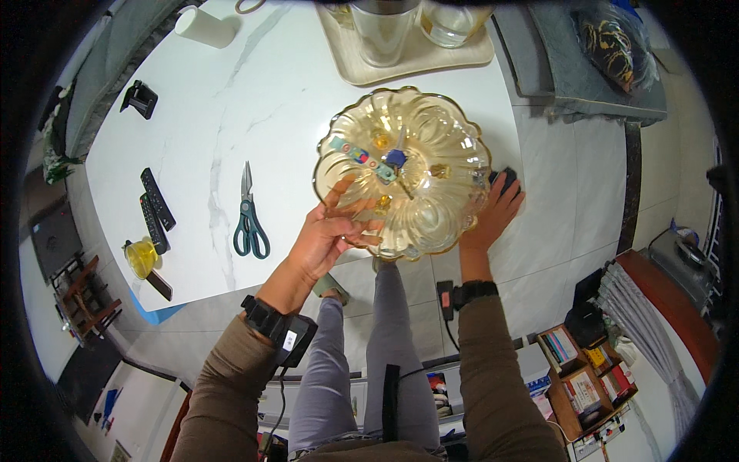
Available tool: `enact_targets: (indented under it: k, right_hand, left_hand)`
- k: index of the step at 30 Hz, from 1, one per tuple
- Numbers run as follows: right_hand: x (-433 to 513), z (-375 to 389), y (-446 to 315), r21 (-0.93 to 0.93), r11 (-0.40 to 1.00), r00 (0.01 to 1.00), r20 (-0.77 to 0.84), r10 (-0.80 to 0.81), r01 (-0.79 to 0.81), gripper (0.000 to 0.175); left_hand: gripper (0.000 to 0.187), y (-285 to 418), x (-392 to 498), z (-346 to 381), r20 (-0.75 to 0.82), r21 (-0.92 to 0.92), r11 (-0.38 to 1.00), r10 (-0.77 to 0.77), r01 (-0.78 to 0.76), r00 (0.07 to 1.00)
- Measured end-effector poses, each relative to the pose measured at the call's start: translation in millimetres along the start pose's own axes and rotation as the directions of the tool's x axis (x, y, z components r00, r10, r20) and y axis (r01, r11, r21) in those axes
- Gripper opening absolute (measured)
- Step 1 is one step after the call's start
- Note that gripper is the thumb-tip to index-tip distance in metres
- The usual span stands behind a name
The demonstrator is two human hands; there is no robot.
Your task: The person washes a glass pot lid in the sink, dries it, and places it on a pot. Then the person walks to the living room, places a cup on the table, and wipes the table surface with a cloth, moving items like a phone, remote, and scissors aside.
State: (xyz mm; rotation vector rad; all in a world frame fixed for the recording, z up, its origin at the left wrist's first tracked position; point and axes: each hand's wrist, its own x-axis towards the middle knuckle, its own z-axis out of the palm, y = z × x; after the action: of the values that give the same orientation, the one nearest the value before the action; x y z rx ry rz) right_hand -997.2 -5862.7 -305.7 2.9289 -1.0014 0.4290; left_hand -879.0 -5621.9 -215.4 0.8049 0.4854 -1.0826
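My left hand [332, 237] grips the near left rim of a scalloped amber glass bowl [444, 219], its fingers showing through the glass from beneath. The bowl is raised near the table's right edge. Inside it lie a key with a blue head [396, 157], a patterned strip-like item [361, 157] and small amber pieces. My right hand [499, 208] reaches past the bowl's right side, with its fingers on a black object [506, 180] at the table's edge; whether it grips that object is unclear.
Kitchen scissors [248, 222] lie on the white table [190, 150], with two remote controls [156, 199], a yellow glass cup [140, 259], a phone-like dark item [159, 285] and a black stand [140, 99] further left. A white cup [203, 27] and a tray [352, 72] holding glass vessels stand at the far side.
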Motion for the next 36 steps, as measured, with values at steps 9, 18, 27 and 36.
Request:
enact_targets:
  k: [9, 18, 27, 36]
  right_hand:
    - [-60.4, -36.3, -86.9, 0.308, 0.949, 0.906, 0.379, -0.188, 0.068, 0.053]
    - [-66.0, -24.4, -158.1, 0.375, 0.921, 0.816, 0.497, -0.296, 0.106, 0.056]
    - [-21.5, 15.6, -209.4, 0.295, 0.945, 0.919, 0.317, -0.235, 0.141, 0.062]
    - [22.6, 35.5, -267.4, 0.352, 0.925, 0.977, 0.095, -0.189, 0.145, 0.069]
  left_hand:
    - [0.073, -3.5, 31.4, 23.3, -0.021, 0.05, 0.998, -0.028, 0.029, 0.999]
    - [0.072, -6.9, 50.5, 26.2, 0.033, -0.027, 0.999, -0.023, 0.024, 0.999]
    - [0.072, -14.7, 67.3, 16.1, 0.015, -0.096, 0.924, 0.373, -0.37, 0.928]
    - [0.028, 57.5, -5.0, -58.6, -0.292, 0.764, 0.576, 0.711, -0.291, 0.639]
